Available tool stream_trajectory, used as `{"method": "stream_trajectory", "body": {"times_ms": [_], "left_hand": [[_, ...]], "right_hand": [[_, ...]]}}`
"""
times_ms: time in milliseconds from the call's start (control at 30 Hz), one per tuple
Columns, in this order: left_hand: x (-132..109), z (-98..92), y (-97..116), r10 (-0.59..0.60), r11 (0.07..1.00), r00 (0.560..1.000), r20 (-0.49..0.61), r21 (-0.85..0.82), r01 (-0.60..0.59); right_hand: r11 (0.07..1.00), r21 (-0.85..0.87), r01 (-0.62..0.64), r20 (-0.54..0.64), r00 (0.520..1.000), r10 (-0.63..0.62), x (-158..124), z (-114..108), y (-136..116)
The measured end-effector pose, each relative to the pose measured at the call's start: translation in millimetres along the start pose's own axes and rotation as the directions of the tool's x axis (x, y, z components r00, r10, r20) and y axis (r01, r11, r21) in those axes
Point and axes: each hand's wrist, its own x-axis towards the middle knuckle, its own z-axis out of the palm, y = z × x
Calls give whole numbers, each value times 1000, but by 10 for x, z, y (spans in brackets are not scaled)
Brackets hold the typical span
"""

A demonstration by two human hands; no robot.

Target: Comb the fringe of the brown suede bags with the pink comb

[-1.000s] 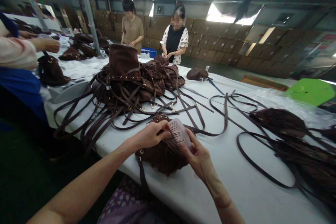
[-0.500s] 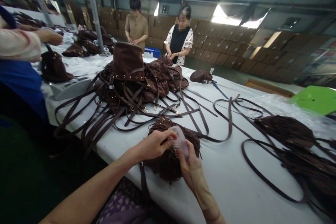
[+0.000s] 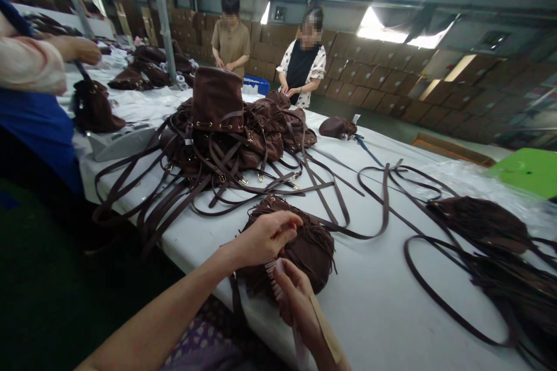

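A dark brown fringed bag (image 3: 311, 255) lies on the white table (image 3: 369, 301) just in front of me. My right hand (image 3: 300, 298) grips a pale comb (image 3: 274, 279), whose teeth point left over the lower part of the bag's fringe. Above the bag is my left hand (image 3: 265, 237), its fingers bent and pinched together near the fringe; what lies between the fingertips is too small to make out.
Brown bags with long straps (image 3: 217, 101) are heaped behind the fringed bag. More bags (image 3: 483, 223) and looped straps lie at right, near clear plastic and a green panel (image 3: 526, 171). Two people stand across the table; another person's arm (image 3: 35, 64) reaches in at left.
The comb has moved down and toward me with my right hand, from the top of the fringe to its lower part. My left hand stays near the fringe.
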Motion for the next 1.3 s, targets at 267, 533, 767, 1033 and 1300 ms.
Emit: {"method": "stream_trajectory", "body": {"times_ms": [267,533,767,1033,1300], "left_hand": [[-396,72,-245,-192,958,981,19,-211,192],[-581,275,-590,-186,940,920,-346,210,268],[-945,512,-716,-521,853,816,-252,-195,484],[-957,911,-850,-620,766,753,-222,-377,520],[-772,944,-718,-763,522,645,41,-550,652]], "right_hand": [[973,226,38,16,999,-43,-122,-52,-8],[972,190,140,-367,928,-62,-469,-657,-120],[957,289,16,-488,863,133,-632,-795,282],[922,386,-38,-287,945,159,-391,-244,390],[963,270,3,-275,959,74,-522,-238,324]]}}
